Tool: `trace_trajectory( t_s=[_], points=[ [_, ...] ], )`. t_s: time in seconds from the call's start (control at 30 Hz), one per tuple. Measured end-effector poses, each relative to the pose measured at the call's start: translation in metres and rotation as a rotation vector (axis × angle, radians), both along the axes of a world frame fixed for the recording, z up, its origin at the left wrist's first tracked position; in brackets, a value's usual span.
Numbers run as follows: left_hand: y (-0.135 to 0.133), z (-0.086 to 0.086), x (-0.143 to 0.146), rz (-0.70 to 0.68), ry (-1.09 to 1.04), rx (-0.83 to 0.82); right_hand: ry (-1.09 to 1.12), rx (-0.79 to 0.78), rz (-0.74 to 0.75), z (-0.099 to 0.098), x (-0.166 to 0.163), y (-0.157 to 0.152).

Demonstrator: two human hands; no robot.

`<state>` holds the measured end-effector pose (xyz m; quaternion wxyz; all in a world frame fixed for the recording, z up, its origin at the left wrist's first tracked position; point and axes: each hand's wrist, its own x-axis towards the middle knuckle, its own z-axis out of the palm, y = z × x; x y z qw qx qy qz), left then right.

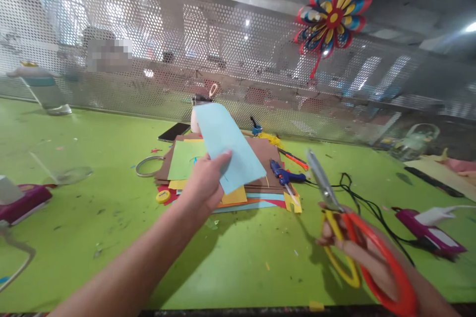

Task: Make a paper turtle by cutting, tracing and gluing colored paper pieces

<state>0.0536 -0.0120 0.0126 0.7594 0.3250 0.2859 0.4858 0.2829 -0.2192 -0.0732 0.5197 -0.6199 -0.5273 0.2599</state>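
My left hand (204, 183) is raised over the green table (111, 218) and pinches the lower edge of a light blue paper sheet (226, 143), which stands up and curves backward. My right hand (364, 252) is at the lower right, its fingers through the orange and yellow handles of a pair of scissors (334, 208). The scissor blades point up and to the left, toward the blue sheet but apart from it. Beneath the sheet lies a stack of coloured papers (186, 163) on brown card.
A blue glue gun (284, 176) with a black cord lies right of the stack. A tape ring (147, 166), a yellow tape roll (162, 196) and a phone (174, 132) are nearby. Purple tools (427, 230) sit at both sides. A perforated metal screen (241, 59) carries a paper flower (332, 15).
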Motion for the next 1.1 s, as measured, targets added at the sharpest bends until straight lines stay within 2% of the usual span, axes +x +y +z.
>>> trace_trajectory(
  t_s=[0.07, 0.2, 0.3, 0.4, 0.5, 0.73, 1.1],
  points=[
    [0.010, 0.013, -0.006, 0.089, -0.054, 0.038, 0.097, 0.132, 0.050, -0.004, -0.027, 0.015],
    [0.013, 0.029, -0.019, 0.214, -0.207, 0.016, 0.114, 0.137, 0.162, -0.011, -0.076, 0.052],
    [0.007, 0.031, -0.025, 0.242, -0.261, 0.033, 0.272, 0.045, 0.223, -0.003, -0.106, 0.065],
    [0.001, 0.028, -0.026, 0.222, -0.251, 0.053, 0.324, 0.015, 0.240, 0.010, -0.125, 0.068],
    [-0.002, 0.022, -0.024, 0.234, -0.207, 0.059, 0.307, 0.037, 0.204, 0.015, -0.132, 0.072],
    [-0.013, 0.013, -0.017, 0.227, -0.167, 0.059, 0.252, 0.083, 0.087, 0.001, -0.137, 0.082],
    [-0.025, 0.002, -0.010, 0.146, -0.109, 0.002, 0.260, 0.100, 0.045, -0.005, -0.135, 0.085]
  ],
)
